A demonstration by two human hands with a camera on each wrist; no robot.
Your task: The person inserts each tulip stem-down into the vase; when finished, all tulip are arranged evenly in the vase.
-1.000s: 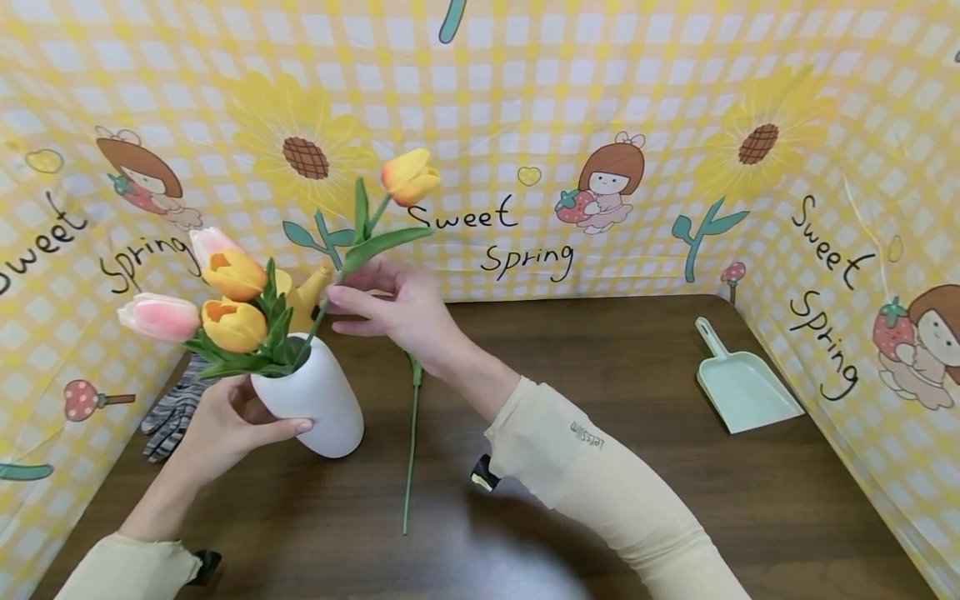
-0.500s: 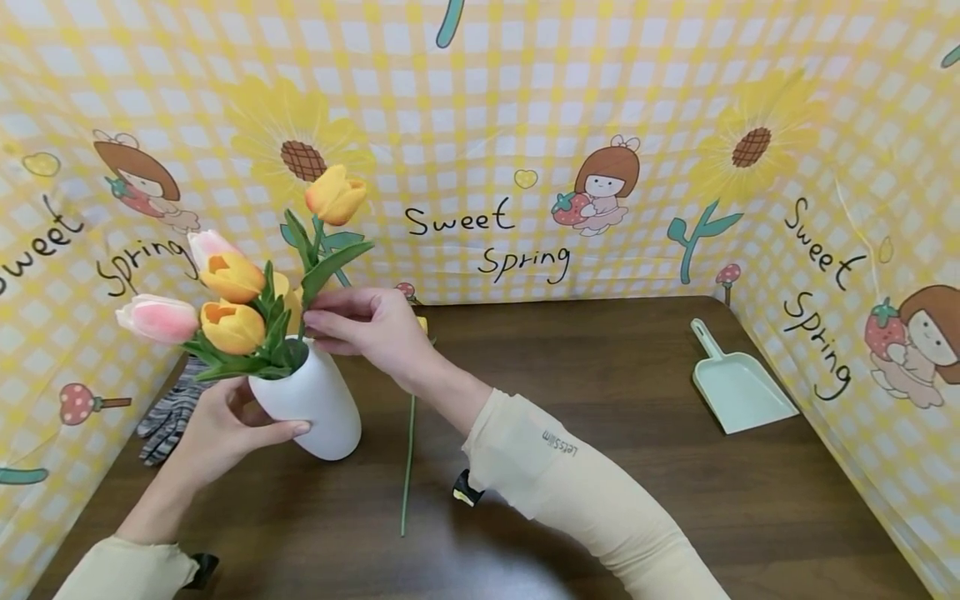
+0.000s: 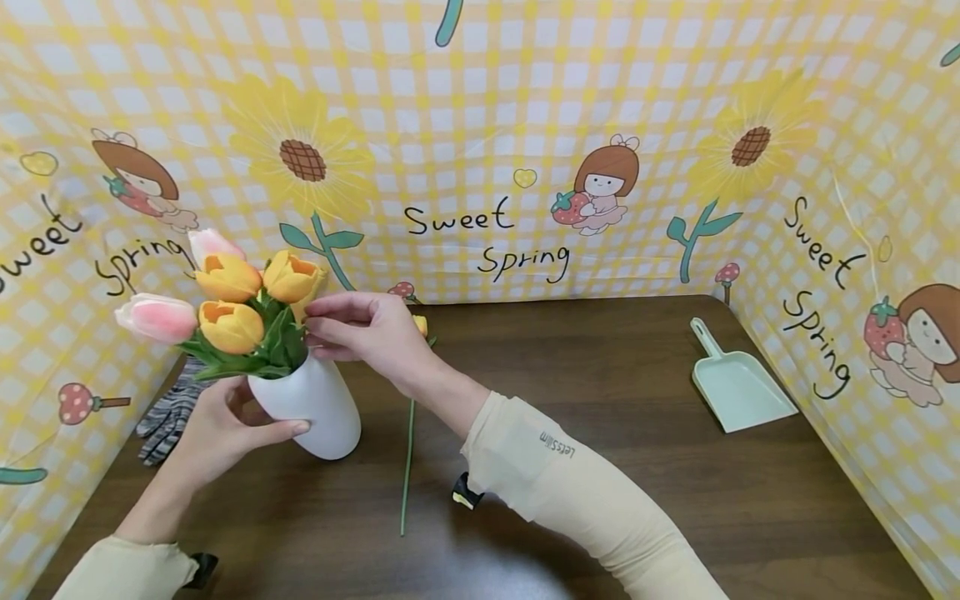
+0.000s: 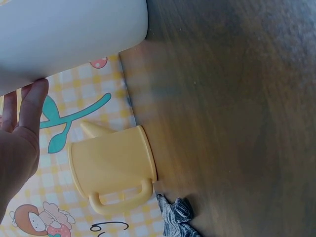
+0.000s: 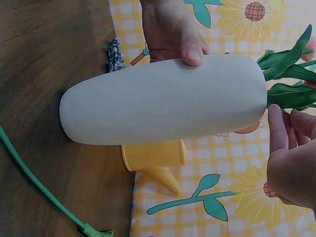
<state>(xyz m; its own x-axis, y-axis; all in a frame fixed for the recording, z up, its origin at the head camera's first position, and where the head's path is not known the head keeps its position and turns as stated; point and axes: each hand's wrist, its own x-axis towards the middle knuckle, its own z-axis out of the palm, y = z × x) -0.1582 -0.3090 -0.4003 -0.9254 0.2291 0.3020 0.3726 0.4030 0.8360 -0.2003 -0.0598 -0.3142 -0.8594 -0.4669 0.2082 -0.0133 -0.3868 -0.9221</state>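
A white vase stands at the left, its mouth leaning left in the head view. My left hand grips it from the left, thumb across the front. Pink tulips and yellow-orange ones fill the mouth. Rightmost among them is a yellow tulip, its leaves low at the opening and its stem hidden inside. Beside those leaves is my right hand, fingers extended and fingertips right at the rim. The right wrist view shows these fingertips against the green leaves, not curled round a stem.
Another tulip lies on the dark wooden table, its flower partly behind my right hand. A yellow watering can stands behind the vase. Grey striped gloves lie at the left, and a pale green dustpan at the right. Checked cloth surrounds the table.
The yellow tulip has moved left and down into the vase, sinking past my right fingers, which have let go. My right hand has moved left and lower. The left hand keeps its grip.
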